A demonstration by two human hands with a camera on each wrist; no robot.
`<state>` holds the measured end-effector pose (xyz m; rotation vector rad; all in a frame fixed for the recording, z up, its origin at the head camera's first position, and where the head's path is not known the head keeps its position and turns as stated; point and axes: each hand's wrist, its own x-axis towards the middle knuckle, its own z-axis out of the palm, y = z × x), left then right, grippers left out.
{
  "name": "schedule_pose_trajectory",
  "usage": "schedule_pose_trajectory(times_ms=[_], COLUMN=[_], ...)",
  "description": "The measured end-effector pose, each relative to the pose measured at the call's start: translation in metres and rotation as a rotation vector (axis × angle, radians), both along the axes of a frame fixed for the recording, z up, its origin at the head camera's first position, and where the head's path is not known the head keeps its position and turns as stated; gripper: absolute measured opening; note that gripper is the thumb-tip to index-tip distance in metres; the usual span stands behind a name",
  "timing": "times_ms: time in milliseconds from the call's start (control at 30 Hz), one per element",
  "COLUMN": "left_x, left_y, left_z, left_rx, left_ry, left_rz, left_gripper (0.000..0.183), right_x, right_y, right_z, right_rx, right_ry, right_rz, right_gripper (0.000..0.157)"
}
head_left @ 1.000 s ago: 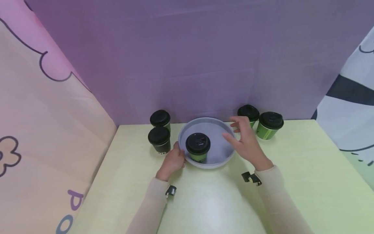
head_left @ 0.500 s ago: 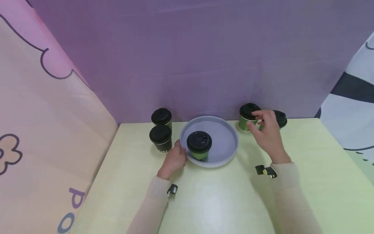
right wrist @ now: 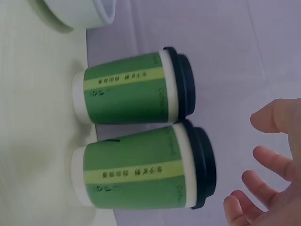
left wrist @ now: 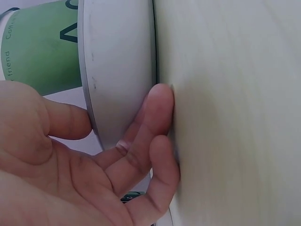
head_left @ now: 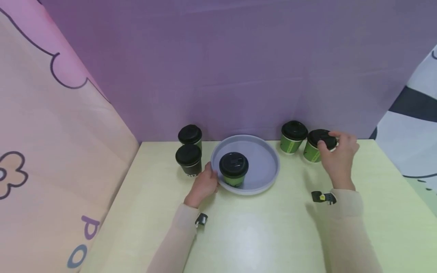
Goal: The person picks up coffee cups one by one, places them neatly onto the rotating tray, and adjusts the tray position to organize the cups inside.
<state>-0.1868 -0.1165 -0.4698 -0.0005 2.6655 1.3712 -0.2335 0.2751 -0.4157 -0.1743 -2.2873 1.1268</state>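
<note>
My left hand (head_left: 203,184) grips the near-left rim of a round grey plate (head_left: 264,167). In the left wrist view the thumb lies over the rim and the curled fingers (left wrist: 160,110) press its outer wall. On the plate stands a green paper coffee cup (head_left: 233,170) with a black lid. At the far right, two more lidded green cups stand side by side, a left cup (head_left: 293,136) and a right cup (head_left: 312,151). Beside the right cup's lid hovers my right hand (head_left: 339,161). The right wrist view shows its loosely bent fingers (right wrist: 265,160) apart from both cups.
Left of the plate stand a dark cup (head_left: 189,161) and, behind it, a green cup (head_left: 190,135), both black-lidded. A purple cloth backdrop (head_left: 239,76) rises at the table's (head_left: 252,231) far edge, with patterned cloth on both sides.
My right hand has moved right from the plate's right side, past the left of the two right-hand cups, to the rightmost cup. The left hand still holds the plate.
</note>
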Motion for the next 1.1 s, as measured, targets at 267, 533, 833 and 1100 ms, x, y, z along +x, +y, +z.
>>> schedule_pose_trajectory(times_ms=[267, 533, 833, 1100], left_x=[-0.002, -0.002, -0.003, -0.004], left_y=[-0.004, -0.006, -0.005, -0.005], left_z=[0.002, 0.001, 0.000, 0.002], left_rx=[0.020, 0.033, 0.041, 0.051], left_ry=[-0.001, -0.020, -0.051, -0.046], left_rz=[-0.021, -0.038, -0.054, -0.061], left_gripper=[0.044, 0.047, 0.049, 0.046], right_x=[-0.004, -0.009, -0.010, -0.011], right_y=[0.008, 0.018, 0.021, 0.022], right_z=[-0.005, -0.016, -0.024, -0.025], right_rx=[0.023, 0.064, 0.101, 0.117], right_ry=[-0.121, -0.113, -0.159, -0.185], right_rz=[0.029, 0.079, 0.123, 0.090], right_gripper=[0.057, 0.068, 0.077, 0.074])
